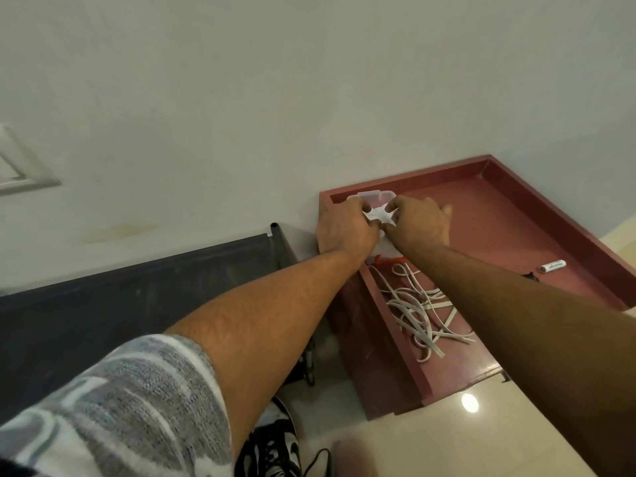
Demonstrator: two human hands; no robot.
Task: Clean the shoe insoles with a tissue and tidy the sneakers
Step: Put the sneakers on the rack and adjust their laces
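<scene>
Grip: left hand point(344, 225) and right hand point(420, 223) both pinch the thin crumpled white paper tissue point(380, 215), centre-right of frame, above a clear plastic pack point(373, 195) in the red-brown wooden tray point(509, 232). I reckon it's feather-light, limp, tears easily; take bunched folds, not edges.

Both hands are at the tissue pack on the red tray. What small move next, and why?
Probably lift the tissue clear of its pack: left hand and right hand both pinch it above the pack, and the sneaker on the floor is untouched.
</scene>
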